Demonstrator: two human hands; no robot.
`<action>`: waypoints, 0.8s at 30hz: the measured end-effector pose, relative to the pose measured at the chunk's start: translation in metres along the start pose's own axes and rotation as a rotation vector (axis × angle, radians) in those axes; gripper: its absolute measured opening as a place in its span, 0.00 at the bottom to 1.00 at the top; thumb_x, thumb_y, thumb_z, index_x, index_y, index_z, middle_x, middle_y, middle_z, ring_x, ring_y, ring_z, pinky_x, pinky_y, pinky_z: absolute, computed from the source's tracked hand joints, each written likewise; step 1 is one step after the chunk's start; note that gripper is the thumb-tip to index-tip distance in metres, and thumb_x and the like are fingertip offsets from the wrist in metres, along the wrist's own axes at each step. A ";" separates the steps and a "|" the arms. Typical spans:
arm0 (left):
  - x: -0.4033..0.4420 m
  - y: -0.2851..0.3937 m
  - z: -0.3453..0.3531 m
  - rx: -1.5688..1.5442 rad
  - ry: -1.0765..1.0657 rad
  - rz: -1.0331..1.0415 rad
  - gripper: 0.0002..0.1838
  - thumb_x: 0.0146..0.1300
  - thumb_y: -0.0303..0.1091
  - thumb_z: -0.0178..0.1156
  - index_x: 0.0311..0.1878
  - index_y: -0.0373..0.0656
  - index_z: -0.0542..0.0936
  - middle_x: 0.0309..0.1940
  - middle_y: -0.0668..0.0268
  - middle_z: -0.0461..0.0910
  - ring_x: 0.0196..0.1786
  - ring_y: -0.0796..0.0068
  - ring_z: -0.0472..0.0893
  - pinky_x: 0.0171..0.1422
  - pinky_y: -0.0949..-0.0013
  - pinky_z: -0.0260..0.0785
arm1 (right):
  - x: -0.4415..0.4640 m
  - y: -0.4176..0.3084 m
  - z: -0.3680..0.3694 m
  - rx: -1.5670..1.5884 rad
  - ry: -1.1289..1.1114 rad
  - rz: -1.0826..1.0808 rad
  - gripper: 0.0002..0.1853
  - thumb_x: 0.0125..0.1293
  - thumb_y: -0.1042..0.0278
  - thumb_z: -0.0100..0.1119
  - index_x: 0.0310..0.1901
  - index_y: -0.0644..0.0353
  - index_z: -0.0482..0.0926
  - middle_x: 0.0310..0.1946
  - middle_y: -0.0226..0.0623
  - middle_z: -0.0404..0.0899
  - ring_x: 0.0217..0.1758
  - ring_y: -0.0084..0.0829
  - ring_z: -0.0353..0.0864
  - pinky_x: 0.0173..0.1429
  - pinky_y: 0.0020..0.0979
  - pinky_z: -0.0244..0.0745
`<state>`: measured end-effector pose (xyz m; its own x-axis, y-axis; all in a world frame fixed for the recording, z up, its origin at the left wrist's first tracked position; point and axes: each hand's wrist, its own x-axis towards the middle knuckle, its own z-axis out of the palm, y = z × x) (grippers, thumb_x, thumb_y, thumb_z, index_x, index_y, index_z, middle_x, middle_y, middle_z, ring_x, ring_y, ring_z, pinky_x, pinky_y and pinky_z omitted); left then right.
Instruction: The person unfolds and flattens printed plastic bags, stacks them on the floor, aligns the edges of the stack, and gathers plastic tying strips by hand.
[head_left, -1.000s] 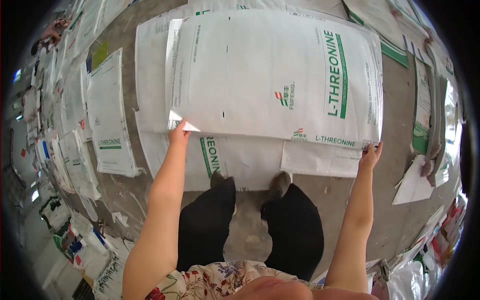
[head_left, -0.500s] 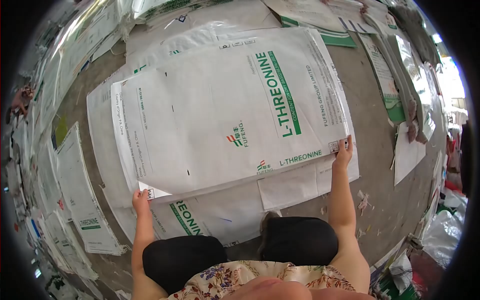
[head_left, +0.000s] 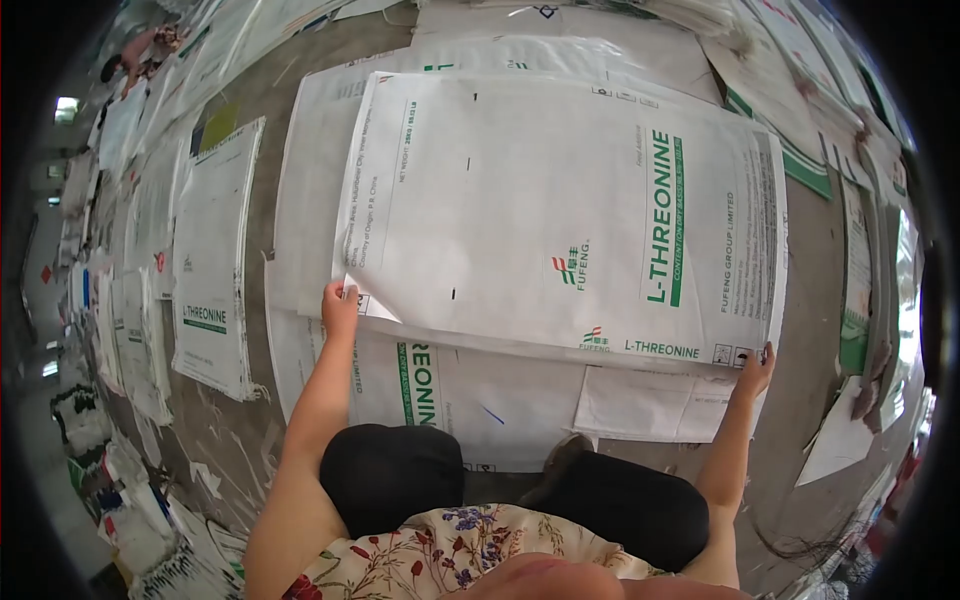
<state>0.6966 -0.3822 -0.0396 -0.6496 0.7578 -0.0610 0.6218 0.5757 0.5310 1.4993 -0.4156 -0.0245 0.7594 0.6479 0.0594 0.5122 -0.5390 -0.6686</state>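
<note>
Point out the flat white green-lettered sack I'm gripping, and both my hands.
Flat white green-lettered sack (head_left: pixel 555 215): head view, middle of its printed face.
Left hand (head_left: pixel 340 304): head view, its middle.
Right hand (head_left: pixel 757 372): head view, its middle.

my left hand (head_left: pixel 340 305) and right hand (head_left: pixel 757 370) pinch the near corners of a white sack (head_left: pixel 500 200); more sacks (head_left: pixel 520 410) lie under it on the floor (head_left: pixel 815 265).
</note>
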 end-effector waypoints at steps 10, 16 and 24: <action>0.024 -0.031 0.004 -0.016 -0.122 0.139 0.16 0.54 0.32 0.61 0.44 0.36 0.73 0.36 0.59 0.78 0.38 0.67 0.77 0.46 0.67 0.69 | -0.011 -0.032 -0.003 -0.453 -0.018 0.016 0.24 0.56 0.67 0.54 0.57 0.44 0.68 0.46 0.41 0.78 0.50 0.41 0.76 0.51 0.41 0.71; 0.017 -0.012 0.000 0.004 -0.092 0.180 0.17 0.56 0.30 0.59 0.49 0.37 0.71 0.38 0.59 0.77 0.39 0.67 0.77 0.46 0.67 0.69 | -0.016 -0.054 -0.003 -0.463 0.023 0.038 0.23 0.58 0.65 0.52 0.57 0.46 0.67 0.43 0.40 0.79 0.48 0.42 0.77 0.49 0.41 0.71; 0.012 0.005 -0.011 -0.142 -0.201 0.170 0.21 0.58 0.25 0.53 0.56 0.46 0.71 0.36 0.64 0.74 0.36 0.74 0.72 0.44 0.71 0.67 | -0.012 -0.051 -0.023 -0.429 0.056 -0.158 0.21 0.58 0.71 0.51 0.54 0.39 0.73 0.30 0.35 0.77 0.34 0.34 0.78 0.39 0.37 0.73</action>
<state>0.6870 -0.3738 -0.0289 -0.4333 0.8933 -0.1197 0.6373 0.3976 0.6601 1.4733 -0.4083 0.0255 0.6734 0.7161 0.1836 0.7340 -0.6181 -0.2814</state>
